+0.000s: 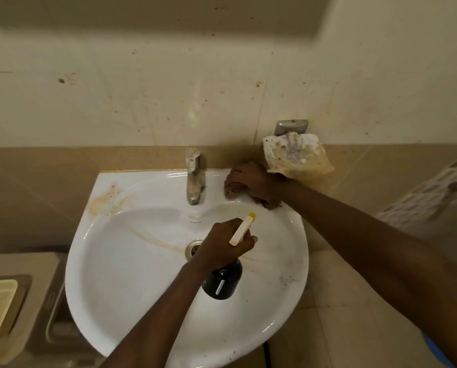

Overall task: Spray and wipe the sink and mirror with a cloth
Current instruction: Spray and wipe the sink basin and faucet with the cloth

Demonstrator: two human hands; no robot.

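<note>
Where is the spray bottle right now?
In the head view, the left hand grips the dark spray bottle over the white sink, just right of the drain, nozzle pointing toward the right hand.

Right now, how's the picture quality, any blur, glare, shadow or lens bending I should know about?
Head view: dim, yellowish light; bright glare streaks on the sink rim; a soft shadow runs across the bowl below the tap; the wide lens bends the wall lines at the edges; the top edge and right side are smeared, while the left hand on the spray bottle stays fairly sharp.
</note>
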